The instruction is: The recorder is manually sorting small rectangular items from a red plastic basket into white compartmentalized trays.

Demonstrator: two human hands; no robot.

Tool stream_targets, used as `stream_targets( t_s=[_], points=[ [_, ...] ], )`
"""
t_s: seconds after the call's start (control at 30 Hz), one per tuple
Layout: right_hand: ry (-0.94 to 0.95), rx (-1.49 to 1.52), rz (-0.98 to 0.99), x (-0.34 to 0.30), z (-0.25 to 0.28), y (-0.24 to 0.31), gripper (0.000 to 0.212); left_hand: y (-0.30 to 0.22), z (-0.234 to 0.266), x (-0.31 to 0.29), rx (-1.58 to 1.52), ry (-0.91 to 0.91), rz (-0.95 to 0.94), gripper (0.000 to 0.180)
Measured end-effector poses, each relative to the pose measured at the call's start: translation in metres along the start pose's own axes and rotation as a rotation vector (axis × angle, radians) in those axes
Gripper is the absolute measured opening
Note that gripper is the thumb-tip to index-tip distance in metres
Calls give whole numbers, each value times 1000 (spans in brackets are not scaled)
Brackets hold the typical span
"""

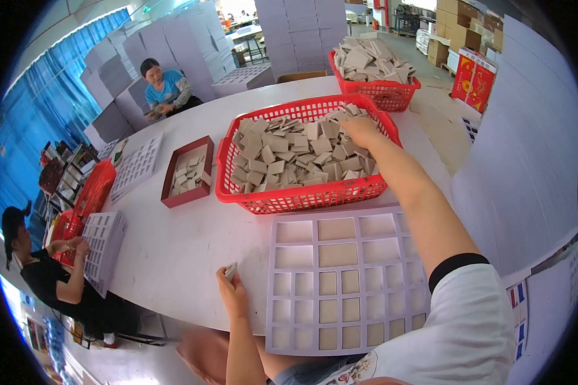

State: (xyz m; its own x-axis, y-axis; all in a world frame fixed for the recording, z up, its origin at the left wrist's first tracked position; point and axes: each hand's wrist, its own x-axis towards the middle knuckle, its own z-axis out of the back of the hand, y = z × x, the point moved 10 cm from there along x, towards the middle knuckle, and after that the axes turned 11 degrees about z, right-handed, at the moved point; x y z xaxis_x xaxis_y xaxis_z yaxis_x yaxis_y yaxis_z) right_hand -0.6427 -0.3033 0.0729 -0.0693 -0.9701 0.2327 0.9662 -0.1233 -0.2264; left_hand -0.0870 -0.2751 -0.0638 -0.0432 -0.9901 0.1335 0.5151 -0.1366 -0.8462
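My right hand [361, 130] reaches into a red plastic basket [302, 195] heaped with several small grey cardboard squares [289, 154]; its fingers rest among the squares at the basket's far right. My left hand [232, 290] is at the table's near edge, holding a thin stack of grey squares [230, 271] upright between the fingers. Between the hands lies a pale lilac compartment tray [340, 282], where several cells hold a beige square and others are bare.
A dark red box [187, 172] with squares sits left of the basket. A second red basket [382, 70] stands farther back. Two other people work at the white table [173, 250] on the left with white trays [103, 247]. Stacked white boxes fill the background.
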Motion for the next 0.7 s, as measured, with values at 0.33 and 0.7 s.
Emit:
stream_targets(
  t_s=[0.33, 0.7],
  points=[
    [-797, 940, -68, -44, 130, 31, 41, 37, 0, 3, -111, -48, -17, 29],
    [-352, 1358, 152, -188, 114, 273, 24, -151, -67, -116, -1268, 1017, 248, 41]
  ],
)
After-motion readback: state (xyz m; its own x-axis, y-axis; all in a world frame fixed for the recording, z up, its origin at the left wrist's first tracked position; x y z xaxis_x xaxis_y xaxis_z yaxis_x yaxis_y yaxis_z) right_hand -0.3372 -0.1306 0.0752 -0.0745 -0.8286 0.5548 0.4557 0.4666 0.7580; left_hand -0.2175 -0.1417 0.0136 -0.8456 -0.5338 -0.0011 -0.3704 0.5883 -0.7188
